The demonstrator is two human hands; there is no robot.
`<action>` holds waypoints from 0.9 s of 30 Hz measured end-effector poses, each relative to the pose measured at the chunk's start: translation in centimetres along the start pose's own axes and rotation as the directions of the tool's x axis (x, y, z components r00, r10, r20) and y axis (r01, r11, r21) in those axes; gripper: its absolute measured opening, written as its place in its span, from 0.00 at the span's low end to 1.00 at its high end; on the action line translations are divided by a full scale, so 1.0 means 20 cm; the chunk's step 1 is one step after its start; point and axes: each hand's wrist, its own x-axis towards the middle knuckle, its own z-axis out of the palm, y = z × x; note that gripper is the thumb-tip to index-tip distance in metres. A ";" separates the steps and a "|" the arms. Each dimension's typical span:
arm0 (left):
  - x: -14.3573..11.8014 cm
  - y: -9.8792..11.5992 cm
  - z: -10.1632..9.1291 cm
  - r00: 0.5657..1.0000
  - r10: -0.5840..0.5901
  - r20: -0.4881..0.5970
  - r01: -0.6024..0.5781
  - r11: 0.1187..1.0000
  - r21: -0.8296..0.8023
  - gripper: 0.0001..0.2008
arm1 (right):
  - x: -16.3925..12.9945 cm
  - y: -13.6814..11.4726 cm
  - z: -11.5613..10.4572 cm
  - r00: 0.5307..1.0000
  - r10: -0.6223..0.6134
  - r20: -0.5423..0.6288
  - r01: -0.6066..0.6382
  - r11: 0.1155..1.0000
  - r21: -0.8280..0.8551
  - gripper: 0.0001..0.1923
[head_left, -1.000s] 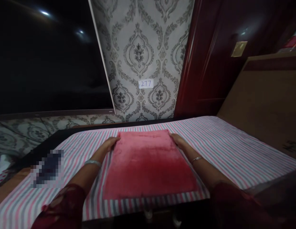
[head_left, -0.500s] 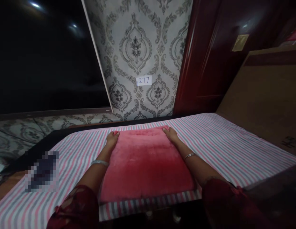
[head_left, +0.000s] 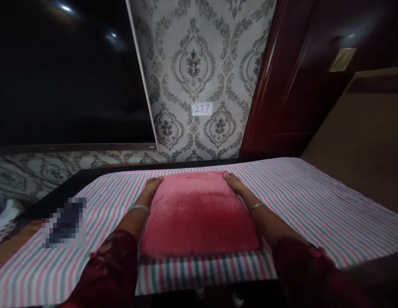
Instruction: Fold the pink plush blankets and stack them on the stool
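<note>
A square red plush cushion lies flat on a striped cloth of pink, grey and white. At its far left corner is my left hand, closed on the edge with the thumb on top. My right hand grips the far right corner in the same way. Both forearms run along the cushion's sides. The fingers beneath the edges are hidden. Striped cloth shows between the cushion's near edge and the table's front edge.
A pixelated dark item lies on the cloth at left. Behind the table are a large black television and a patterned wall with a paper label reading 277. A cardboard box stands at right, beside a dark red door.
The cushion has slid slightly away from the front edge, so more striped cloth shows before it. Both hands keep their hold on the far corners. The camera view has shifted a little.
</note>
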 end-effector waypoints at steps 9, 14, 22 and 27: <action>-0.35 0.15 0.05 0.875 0.407 0.260 -0.476 0.821 0.315 0.17 | -0.15 -0.41 0.04 0.773 -0.601 0.202 0.634 0.739 -0.229 0.27; -0.73 -0.03 0.14 0.505 0.563 0.654 -0.863 0.310 0.399 0.34 | -0.17 -0.49 0.18 0.557 -0.704 0.441 0.820 0.550 -0.158 0.27; -0.78 -0.18 0.18 0.510 0.571 0.643 -0.860 0.322 0.396 0.35 | 0.02 -0.41 0.21 0.615 -0.606 0.506 0.767 0.608 -0.205 0.31; -0.78 -0.21 0.18 0.498 0.600 0.626 -0.867 0.344 0.360 0.35 | 0.16 -0.37 0.22 0.669 -0.584 0.460 0.710 0.686 -0.160 0.28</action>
